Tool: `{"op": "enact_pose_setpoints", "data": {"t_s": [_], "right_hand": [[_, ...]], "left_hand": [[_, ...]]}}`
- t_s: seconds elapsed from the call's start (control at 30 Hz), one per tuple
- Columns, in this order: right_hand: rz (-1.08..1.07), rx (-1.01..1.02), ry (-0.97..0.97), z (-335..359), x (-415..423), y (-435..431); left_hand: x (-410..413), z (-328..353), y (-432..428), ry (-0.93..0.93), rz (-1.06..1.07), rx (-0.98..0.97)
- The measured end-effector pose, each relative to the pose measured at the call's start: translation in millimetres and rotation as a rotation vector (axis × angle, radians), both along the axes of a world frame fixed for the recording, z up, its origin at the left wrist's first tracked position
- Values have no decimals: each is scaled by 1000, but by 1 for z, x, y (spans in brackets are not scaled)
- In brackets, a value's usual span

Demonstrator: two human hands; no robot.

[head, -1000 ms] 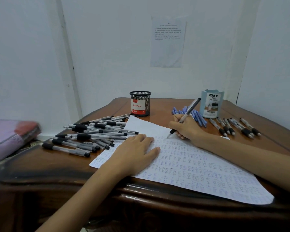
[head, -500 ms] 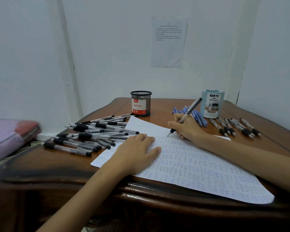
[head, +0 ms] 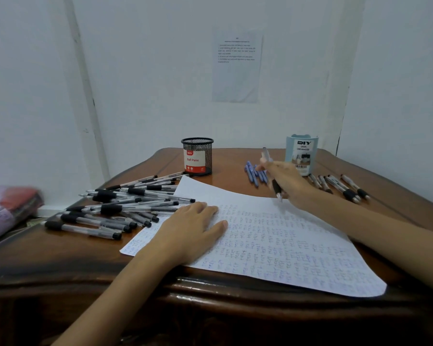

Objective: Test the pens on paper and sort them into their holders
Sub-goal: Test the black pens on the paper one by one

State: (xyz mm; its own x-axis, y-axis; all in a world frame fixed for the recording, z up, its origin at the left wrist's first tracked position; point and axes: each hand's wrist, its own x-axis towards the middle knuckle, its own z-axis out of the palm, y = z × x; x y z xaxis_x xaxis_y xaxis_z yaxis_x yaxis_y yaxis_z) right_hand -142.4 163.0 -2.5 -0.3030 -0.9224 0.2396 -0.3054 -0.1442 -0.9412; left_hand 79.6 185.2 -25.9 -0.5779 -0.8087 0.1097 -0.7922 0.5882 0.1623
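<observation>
My left hand (head: 193, 228): lay flat on the paper (head: 285, 245), palm down near its left edge, fingers straight and close together, holding nothing
My right hand (head: 286, 182): fingers were curled round one pen (head: 277, 189), over the far edge of the paper, just in front of the blue pens
Pen: clear barrel with a dark grip, nearly upright, tip down by the paper's far edge; I could not tell whether the tip touched
Paper: one white sheet lay across the front of the surface (head: 60, 258), covered in rows of small blue marks
Mesh holder (head: 197, 156): a black wire cup with a red and white "Ball Pens" label stood upright at the back, just beyond the paper's far corner; I could not make out what it held
Blue organiser (head: 302, 152): a pale blue cup labelled "DIY Desk Organizer" stood upright at the back right, behind my right hand; its inside was hidden from me
Blue pens (head: 251, 172): a small bunch lay on the surface between the two holders
Clear pens (head: 115, 208): a loose heap with black parts lay left of the paper, some touching its edge
Black-grip pens (head: 345, 187): a row lay just right of the blue organiser
Wall: a printed sheet (head: 236, 68) hung above the holders
</observation>
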Motion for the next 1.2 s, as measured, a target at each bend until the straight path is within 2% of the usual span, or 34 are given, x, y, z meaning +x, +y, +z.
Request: {"op": "enact_pose_setpoints", "data": {"t_s": [0.27, 0.4, 0.53, 0.63, 0.83, 0.93, 1.1, 1.2], "right_hand": [[313, 41, -9, -11, 11, -2], [329, 57, -26, -13, 16, 1], [254, 75, 35, -10, 14, -3], [100, 93, 213, 2, -1, -2], [-384, 177, 979, 8, -68, -6], [-483, 204, 1046, 8, -99, -9], [-490, 367, 1182, 6, -106, -4], [-486, 235, 1184, 14, -90, -1]], "left_hand": [[0, 1, 1, 15, 2, 1], [0, 1, 2, 9, 4, 0], [-1, 1, 0, 8, 3, 1], [-1, 0, 1, 13, -4, 2], [-1, 1, 0, -4, 3, 12], [-1, 1, -1, -8, 4, 14], [-1, 1, 0, -4, 7, 18], [-1, 2, -1, 23, 15, 11]]}}
